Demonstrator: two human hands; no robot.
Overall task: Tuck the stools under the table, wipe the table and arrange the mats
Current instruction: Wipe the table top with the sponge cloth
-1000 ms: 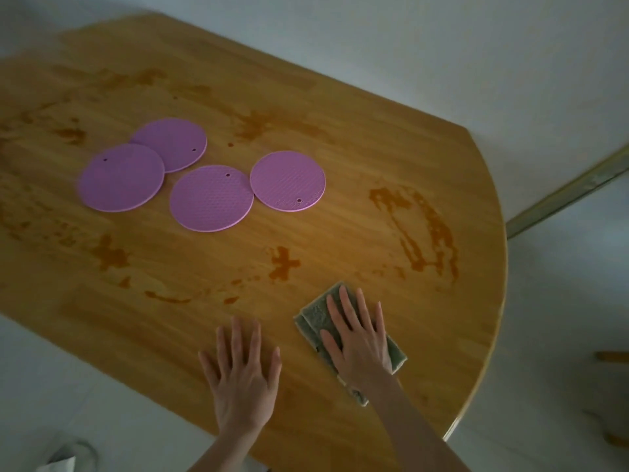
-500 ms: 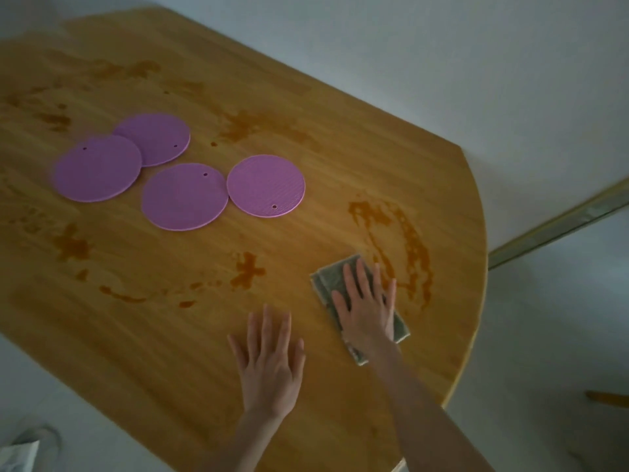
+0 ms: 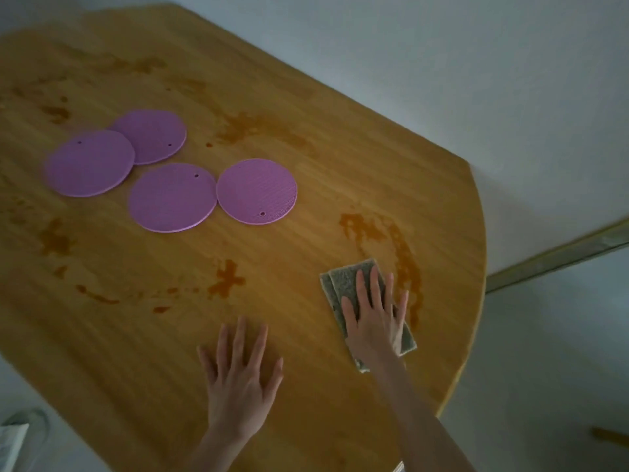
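R hand (image 3: 374, 321) flat, half-hiding cloth (image 3: 343, 281)

Wood table (image 3: 306, 165) – stained (glossy); cloth (image 3: 343, 281) – rough.

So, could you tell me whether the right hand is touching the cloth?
Touching. The head view shows the right hand lying flat on the cloth, fingers straight.

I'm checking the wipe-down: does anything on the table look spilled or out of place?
Yes. Brown stains smear the table, heaviest beside the cloth. The four purple mats lie bunched, two overlapping.
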